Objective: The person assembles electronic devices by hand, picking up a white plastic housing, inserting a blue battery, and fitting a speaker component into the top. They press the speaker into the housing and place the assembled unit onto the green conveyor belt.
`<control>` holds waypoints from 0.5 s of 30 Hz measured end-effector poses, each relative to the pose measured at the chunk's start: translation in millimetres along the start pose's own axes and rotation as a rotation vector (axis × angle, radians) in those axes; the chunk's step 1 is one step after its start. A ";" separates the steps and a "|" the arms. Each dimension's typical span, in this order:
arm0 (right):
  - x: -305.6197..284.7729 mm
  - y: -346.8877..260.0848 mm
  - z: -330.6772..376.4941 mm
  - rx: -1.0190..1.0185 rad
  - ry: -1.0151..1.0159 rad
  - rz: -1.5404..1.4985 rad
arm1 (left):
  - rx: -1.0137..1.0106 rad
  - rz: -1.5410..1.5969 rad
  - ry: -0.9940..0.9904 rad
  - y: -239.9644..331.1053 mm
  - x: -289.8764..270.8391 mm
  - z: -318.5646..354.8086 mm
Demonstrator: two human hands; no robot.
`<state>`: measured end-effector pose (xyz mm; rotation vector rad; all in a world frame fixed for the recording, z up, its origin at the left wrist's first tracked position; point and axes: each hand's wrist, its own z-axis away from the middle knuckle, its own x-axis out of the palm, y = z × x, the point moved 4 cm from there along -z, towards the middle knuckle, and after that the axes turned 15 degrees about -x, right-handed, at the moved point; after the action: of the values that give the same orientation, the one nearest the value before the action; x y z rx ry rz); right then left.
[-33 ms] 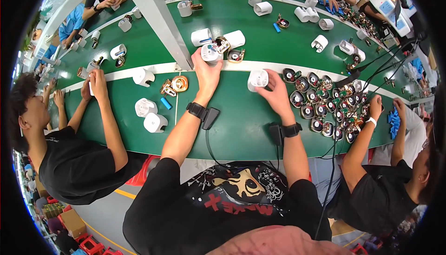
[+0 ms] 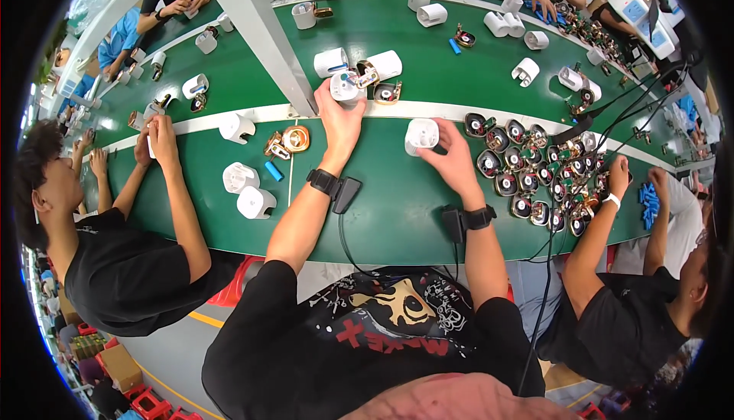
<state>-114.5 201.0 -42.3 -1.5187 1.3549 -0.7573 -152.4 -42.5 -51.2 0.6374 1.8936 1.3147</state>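
- The left hand reaches across the green belt to the white strip running down its middle, fingers closed around a white housing with small coloured parts showing in its open top.
- The right hand grips a second white shell just on the near side of that strip, thumb and fingers wrapped round its right side.
- Both wrists wear black bands, each with a small black box and a cable trailing toward the belt's near edge.
- Just behind the left hand's housing lie two more white casings and a brass-coloured motor part, on the far half of the belt.
- A grey post slants up from the strip, just left of the left hand.
- On the near half, left of the left forearm, sit a copper coil, a blue cylinder and two white caps.
- To the right of the right hand, a dense batch of round motors spreads toward the belt's right end.
- A neighbour's hands on the left hold a small white piece over the strip; another neighbour's hand on the right rests among the motors.
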 end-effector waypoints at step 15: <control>20.7 -13.0 2.5 -0.045 -0.189 0.162 | 0.308 -0.383 -0.436 76.7 106.3 -10.6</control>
<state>-103.0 181.0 -34.1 -1.4563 1.3404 -0.4723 -226.2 57.2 -7.7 0.6151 1.7490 0.5899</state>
